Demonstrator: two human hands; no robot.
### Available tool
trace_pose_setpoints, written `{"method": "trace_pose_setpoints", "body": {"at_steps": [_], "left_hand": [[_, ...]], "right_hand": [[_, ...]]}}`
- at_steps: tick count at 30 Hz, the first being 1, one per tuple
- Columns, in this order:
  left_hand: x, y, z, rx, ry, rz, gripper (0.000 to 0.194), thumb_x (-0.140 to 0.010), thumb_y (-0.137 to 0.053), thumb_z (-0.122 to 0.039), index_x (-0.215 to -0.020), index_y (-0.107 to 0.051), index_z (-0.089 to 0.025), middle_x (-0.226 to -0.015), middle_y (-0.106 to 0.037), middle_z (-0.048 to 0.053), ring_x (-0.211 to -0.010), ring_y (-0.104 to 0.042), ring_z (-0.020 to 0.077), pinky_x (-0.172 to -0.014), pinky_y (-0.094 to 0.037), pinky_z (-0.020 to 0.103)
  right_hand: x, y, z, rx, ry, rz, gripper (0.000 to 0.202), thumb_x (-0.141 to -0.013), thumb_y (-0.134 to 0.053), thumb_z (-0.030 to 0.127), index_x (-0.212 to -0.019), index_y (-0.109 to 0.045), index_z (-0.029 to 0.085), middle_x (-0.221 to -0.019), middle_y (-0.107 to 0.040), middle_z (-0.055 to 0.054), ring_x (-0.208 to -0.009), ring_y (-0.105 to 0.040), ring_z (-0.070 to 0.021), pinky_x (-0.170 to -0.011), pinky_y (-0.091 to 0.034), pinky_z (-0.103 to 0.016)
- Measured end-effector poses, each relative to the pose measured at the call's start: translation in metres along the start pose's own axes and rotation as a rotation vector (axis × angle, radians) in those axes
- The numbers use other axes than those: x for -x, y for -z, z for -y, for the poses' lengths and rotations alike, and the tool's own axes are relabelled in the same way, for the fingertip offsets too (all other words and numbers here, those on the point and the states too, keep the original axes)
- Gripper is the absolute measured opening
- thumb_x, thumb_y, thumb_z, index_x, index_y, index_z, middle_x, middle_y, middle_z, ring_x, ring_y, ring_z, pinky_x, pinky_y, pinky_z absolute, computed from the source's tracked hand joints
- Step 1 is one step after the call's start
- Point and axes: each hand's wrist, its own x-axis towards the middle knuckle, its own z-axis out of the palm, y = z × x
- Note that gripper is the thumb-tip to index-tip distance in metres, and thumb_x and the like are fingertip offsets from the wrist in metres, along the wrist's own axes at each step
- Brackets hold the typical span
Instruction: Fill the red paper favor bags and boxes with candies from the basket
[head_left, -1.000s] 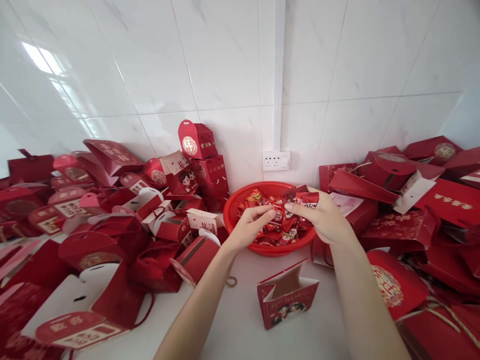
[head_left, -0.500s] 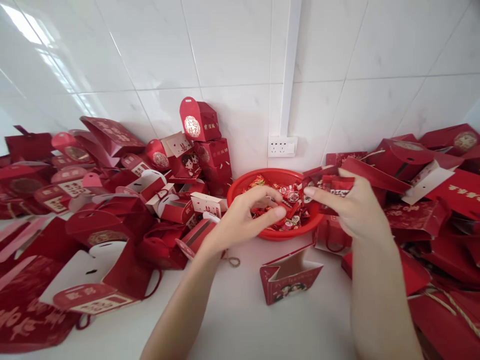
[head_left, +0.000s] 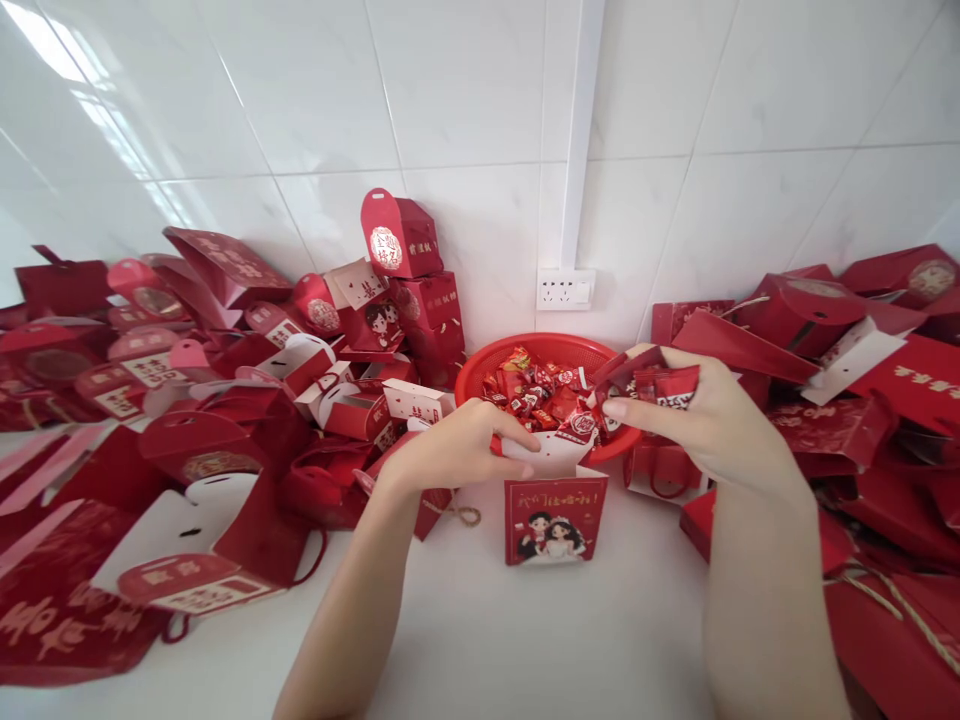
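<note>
A small red card box [head_left: 553,525] with a cartoon bride and groom stands upright on the table, its top open and a white inner flap raised. My left hand [head_left: 457,445] is at the upper left of this box, thumb and index finger closed on its edge by the flap. In my right hand [head_left: 694,420] are several red-wrapped sweets [head_left: 666,385], pinched between thumb and fingers above the right rim of a red plastic basket [head_left: 480,352]. More wrapped sweets [head_left: 536,385] lie in the basket, behind the box.
Many red gift boxes [head_left: 202,515] crowd the left side, some open. Three boxes [head_left: 412,240] are stacked against the tiled wall. More red boxes and bags [head_left: 832,435] are heaped at the right. A wall socket [head_left: 564,290] sits above the basket.
My left hand has moved from over the basket to the box and taken hold of its edge. The box has turned to face me. My right hand stays near the basket with the sweets.
</note>
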Motion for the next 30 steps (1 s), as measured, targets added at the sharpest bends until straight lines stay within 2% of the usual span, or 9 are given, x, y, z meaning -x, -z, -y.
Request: {"method": "trace_pose_setpoints", "body": {"at_steps": [5, 8, 10, 14, 17, 21, 23, 27, 30], "left_hand": [[0.003, 0.005, 0.004, -0.066, 0.089, 0.047, 0.037, -0.072, -0.079, -0.028, -0.109, -0.079, -0.022, -0.119, -0.076, 0.003, -0.107, -0.070, 0.0249, -0.093, -0.050, 0.028], [0.003, 0.004, 0.002, -0.064, 0.078, 0.085, 0.036, -0.071, -0.079, -0.027, -0.107, -0.080, -0.023, -0.122, -0.074, 0.002, -0.105, -0.070, 0.0245, -0.091, -0.050, 0.028], [0.001, 0.004, 0.003, -0.050, 0.076, 0.093, 0.043, -0.070, -0.079, -0.026, -0.112, -0.078, -0.023, -0.127, -0.072, 0.003, -0.109, -0.069, 0.0250, -0.094, -0.050, 0.028], [0.000, 0.004, 0.009, -0.014, 0.082, 0.102, 0.054, -0.069, -0.079, -0.027, -0.122, -0.074, -0.023, -0.133, -0.070, 0.005, -0.117, -0.066, 0.0255, -0.099, -0.048, 0.029], [-0.001, 0.005, 0.010, -0.027, 0.093, 0.092, 0.052, -0.068, -0.080, -0.028, -0.120, -0.076, -0.024, -0.130, -0.071, 0.004, -0.112, -0.067, 0.0251, -0.095, -0.049, 0.029], [-0.001, 0.006, 0.008, -0.063, 0.113, 0.097, 0.043, -0.067, -0.081, -0.031, -0.109, -0.079, -0.022, -0.115, -0.076, 0.002, -0.099, -0.071, 0.0242, -0.085, -0.052, 0.029], [-0.001, 0.006, 0.008, -0.044, 0.111, 0.106, 0.042, -0.068, -0.080, -0.030, -0.109, -0.079, -0.022, -0.116, -0.076, 0.002, -0.099, -0.071, 0.0243, -0.087, -0.052, 0.029], [-0.002, 0.006, 0.010, 0.025, 0.076, 0.117, 0.048, -0.068, -0.079, -0.027, -0.116, -0.077, -0.024, -0.130, -0.071, 0.004, -0.116, -0.066, 0.0248, -0.102, -0.047, 0.031], [-0.002, 0.006, 0.011, 0.018, 0.077, 0.120, 0.044, -0.067, -0.079, -0.029, -0.111, -0.078, -0.023, -0.123, -0.073, 0.004, -0.111, -0.067, 0.0247, -0.097, -0.049, 0.030]], "right_hand": [[-0.006, -0.017, 0.001, 0.128, -0.009, 0.084, 0.021, -0.077, -0.078, 0.032, -0.094, -0.073, 0.021, -0.093, -0.076, -0.004, -0.085, -0.072, -0.0245, -0.078, -0.057, -0.037], [-0.008, -0.026, -0.004, 0.248, -0.038, 0.093, 0.035, -0.075, -0.080, 0.034, -0.107, -0.074, 0.021, -0.107, -0.075, -0.009, -0.100, -0.071, -0.0301, -0.089, -0.056, -0.043], [-0.010, -0.030, -0.009, 0.319, -0.054, 0.067, 0.049, -0.071, -0.082, 0.036, -0.118, -0.072, 0.022, -0.119, -0.072, -0.012, -0.112, -0.068, -0.0337, -0.095, -0.054, -0.046], [-0.011, -0.035, -0.012, 0.359, -0.131, 0.032, 0.065, -0.070, -0.083, 0.038, -0.131, -0.066, 0.019, -0.135, -0.064, -0.015, -0.118, -0.065, -0.0360, -0.099, -0.052, -0.049], [-0.011, -0.038, -0.011, 0.355, -0.136, 0.048, 0.065, -0.072, -0.081, 0.036, -0.133, -0.065, 0.019, -0.135, -0.065, -0.014, -0.119, -0.065, -0.0354, -0.099, -0.053, -0.048], [-0.010, -0.041, -0.010, 0.382, -0.081, 0.096, 0.057, -0.074, -0.078, 0.033, -0.130, -0.068, 0.024, -0.128, -0.070, -0.011, -0.119, -0.065, -0.0342, -0.100, -0.052, -0.046], [-0.010, -0.041, -0.009, 0.392, -0.069, 0.121, 0.053, -0.076, -0.077, 0.032, -0.128, -0.069, 0.025, -0.124, -0.071, -0.010, -0.118, -0.066, -0.0338, -0.101, -0.052, -0.046], [-0.009, -0.040, -0.008, 0.419, -0.084, 0.079, 0.049, -0.076, -0.076, 0.031, -0.125, -0.070, 0.024, -0.124, -0.071, -0.011, -0.116, -0.067, -0.0327, -0.097, -0.052, -0.044], [-0.010, -0.041, -0.006, 0.417, -0.112, 0.120, 0.036, -0.079, -0.074, 0.030, -0.113, -0.073, 0.020, -0.114, -0.074, -0.010, -0.102, -0.071, -0.0285, -0.089, -0.054, -0.039]]}}
